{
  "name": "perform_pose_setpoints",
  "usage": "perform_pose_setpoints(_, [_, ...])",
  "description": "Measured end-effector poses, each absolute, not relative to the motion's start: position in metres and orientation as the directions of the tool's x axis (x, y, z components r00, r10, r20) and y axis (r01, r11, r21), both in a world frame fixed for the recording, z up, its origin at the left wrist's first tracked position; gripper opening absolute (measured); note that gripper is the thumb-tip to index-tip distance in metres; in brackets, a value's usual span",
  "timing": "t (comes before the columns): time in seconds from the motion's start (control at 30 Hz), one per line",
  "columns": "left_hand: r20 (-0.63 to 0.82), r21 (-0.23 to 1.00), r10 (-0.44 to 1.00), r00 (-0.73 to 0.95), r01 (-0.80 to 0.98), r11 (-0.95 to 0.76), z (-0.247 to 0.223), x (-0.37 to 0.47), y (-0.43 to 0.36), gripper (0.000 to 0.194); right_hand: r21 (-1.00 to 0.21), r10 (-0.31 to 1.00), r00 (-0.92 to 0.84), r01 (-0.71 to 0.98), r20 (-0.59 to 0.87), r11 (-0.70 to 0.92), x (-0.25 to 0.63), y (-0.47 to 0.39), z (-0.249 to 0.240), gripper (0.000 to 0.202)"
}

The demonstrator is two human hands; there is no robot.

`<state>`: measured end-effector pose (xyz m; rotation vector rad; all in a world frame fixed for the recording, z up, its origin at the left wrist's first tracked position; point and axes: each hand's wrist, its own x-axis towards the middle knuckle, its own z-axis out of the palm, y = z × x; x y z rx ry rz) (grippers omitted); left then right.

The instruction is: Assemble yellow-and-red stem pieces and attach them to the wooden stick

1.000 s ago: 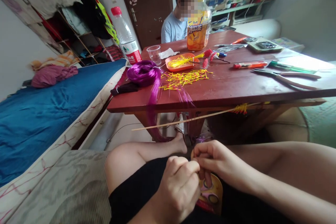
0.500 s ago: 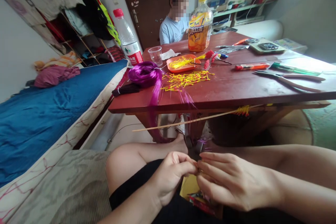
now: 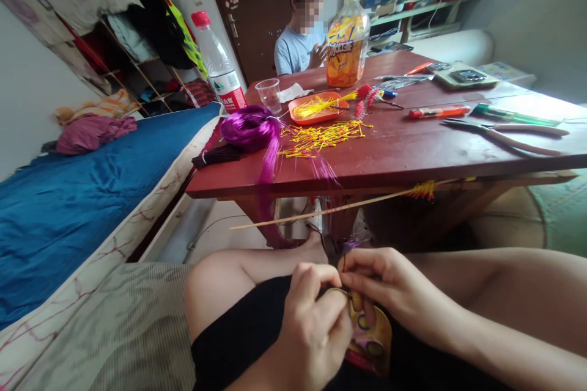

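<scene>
Over my lap, my left hand (image 3: pixel 316 314) is closed, with its curled fingers at the top edge of a yellow painted piece (image 3: pixel 378 342) with a rounded rim, ringed round shapes and some red. Close beside it, my right hand (image 3: pixel 383 275) pinches a thin dark strand (image 3: pixel 344 264) just above that edge. The fingertips of both hands nearly meet. My left hand covers part of the painted piece, and what its fingers pinch is hidden.
A thin stick (image 3: pixel 316 214) with yellow tufts juts along the front of the red table (image 3: pixel 389 159). On top lie purple strands (image 3: pixel 250 128), yellow stems (image 3: pixel 325 136), an orange tray (image 3: pixel 298 116), pliers (image 3: pixel 504 131) and a tea bottle (image 3: pixel 347 43). A person (image 3: pixel 298 49) sits behind.
My right hand has gone from flat, extended fingers to a pinch on a dark strand. My left hand has turned, its back now facing up. The painted piece shows more of its patterned face.
</scene>
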<state>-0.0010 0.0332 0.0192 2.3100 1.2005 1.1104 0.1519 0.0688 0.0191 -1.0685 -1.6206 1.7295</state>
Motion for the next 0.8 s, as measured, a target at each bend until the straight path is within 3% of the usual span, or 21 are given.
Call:
perform_pose_setpoints(0.07, [0.617, 0.342, 0.625, 0.479, 0.552, -0.76, 0.015, -0.005, 0.033, 0.018, -0.954, 0.769, -0.581, 0.046, -0.266, -0.295, 0.149, 0.072, 0.018, 0.036])
perform_pose_setpoints(0.13, [0.635, 0.218, 0.539, 0.554, 0.54, -0.813, 0.015, -0.007, 0.035, 0.018, -0.943, 0.747, -0.601, 0.035, -0.285, -0.331, 0.149, 0.074, 0.019, 0.038])
perform_pose_setpoints(0.2, [0.569, 0.317, 0.627, 0.532, 0.561, -0.765, 0.021, -0.007, 0.038, 0.017, -0.972, 0.79, -0.568, 0.102, -0.23, -0.21, 0.152, 0.074, 0.022, 0.031])
perform_pose_setpoints(0.27, [0.336, 0.659, 0.85, 0.404, 0.544, -0.519, 0.029, -0.005, 0.043, 0.017, -0.963, 0.837, -0.548, 0.232, -0.013, 0.137, 0.157, 0.071, 0.027, 0.017])
perform_pose_setpoints(0.3, [0.138, 0.833, 0.936, 0.325, 0.473, -0.287, 0.031, -0.003, 0.045, 0.016, -0.877, 0.795, -0.584, 0.285, 0.162, 0.387, 0.16, 0.07, 0.029, 0.014])
perform_pose_setpoints(0.33, [-0.084, 0.935, 0.96, 0.268, 0.354, -0.017, 0.032, -0.002, 0.048, 0.013, -0.711, 0.684, -0.647, 0.303, 0.335, 0.635, 0.164, 0.068, 0.031, 0.016])
perform_pose_setpoints(0.37, [-0.283, 0.95, 0.927, 0.247, 0.206, 0.235, 0.032, -0.001, 0.05, 0.01, -0.487, 0.52, -0.718, 0.284, 0.463, 0.826, 0.167, 0.067, 0.031, 0.019])
perform_pose_setpoints(0.43, [-0.529, 0.825, 0.798, 0.288, -0.046, 0.563, 0.028, -0.001, 0.052, 0.006, -0.074, 0.217, -0.809, 0.211, 0.547, 0.975, 0.172, 0.066, 0.031, 0.023])
perform_pose_setpoints(0.5, [-0.62, 0.704, 0.721, 0.311, -0.185, 0.685, 0.023, -0.001, 0.053, 0.006, 0.102, 0.12, -0.832, 0.207, 0.541, 0.973, 0.174, 0.065, 0.029, 0.026])
perform_pose_setpoints(0.57, [-0.64, 0.673, 0.709, 0.295, -0.23, 0.703, 0.021, 0.0, 0.052, 0.005, 0.065, 0.153, -0.824, 0.224, 0.545, 0.972, 0.174, 0.065, 0.028, 0.028])
perform_pose_setpoints(0.63, [-0.574, 0.769, 0.776, 0.261, -0.155, 0.62, 0.024, 0.001, 0.05, 0.004, -0.125, 0.278, -0.792, 0.251, 0.543, 0.96, 0.171, 0.065, 0.027, 0.031])
perform_pose_setpoints(0.7, [-0.356, 0.934, 0.904, 0.237, 0.061, 0.352, 0.029, 0.003, 0.047, 0.004, -0.455, 0.536, -0.712, 0.332, 0.453, 0.826, 0.168, 0.064, 0.027, 0.031])
perform_pose_setpoints(0.73, [-0.194, 0.97, 0.952, 0.238, 0.19, 0.151, 0.031, 0.003, 0.044, 0.008, -0.634, 0.672, -0.652, 0.363, 0.352, 0.683, 0.166, 0.065, 0.028, 0.03])
perform_pose_setpoints(0.8, [0.081, 0.917, 0.965, 0.248, 0.36, -0.169, 0.031, 0.001, 0.039, 0.013, -0.858, 0.806, -0.58, 0.347, 0.121, 0.379, 0.161, 0.066, 0.028, 0.026])
